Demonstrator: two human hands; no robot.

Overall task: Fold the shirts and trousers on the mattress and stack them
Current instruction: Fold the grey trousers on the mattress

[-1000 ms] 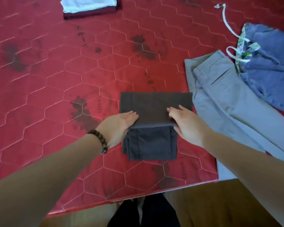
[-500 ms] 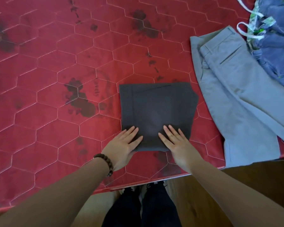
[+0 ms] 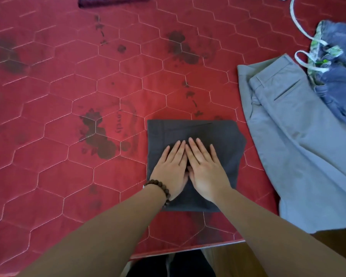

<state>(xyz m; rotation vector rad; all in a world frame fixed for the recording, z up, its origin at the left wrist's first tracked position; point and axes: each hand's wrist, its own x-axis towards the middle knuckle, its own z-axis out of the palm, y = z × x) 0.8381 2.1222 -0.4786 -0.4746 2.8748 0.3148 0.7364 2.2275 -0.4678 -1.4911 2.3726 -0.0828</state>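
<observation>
Dark grey trousers (image 3: 224, 134), folded into a compact square, lie near the front edge of the red quilted mattress (image 3: 68, 96). My left hand (image 3: 171, 168), with a bead bracelet on its wrist, and my right hand (image 3: 205, 168) press flat on top of the fold, side by side, fingers straight and touching each other. To the right lie light grey trousers (image 3: 300, 148), spread out and unfolded. Blue shorts (image 3: 344, 76) with a white drawstring sit crumpled at the far right.
A folded stack with a dark maroon garment (image 3: 112, 2) shows at the top edge. The mattress's front edge (image 3: 188, 250) runs just below my arms, with wooden floor (image 3: 238, 262) beyond. The mattress carries dark printed flower patterns.
The top half of the dark grey trousers was folded down over the lower half. My hands then slid from the near edge to the middle of the fold, coming together.
</observation>
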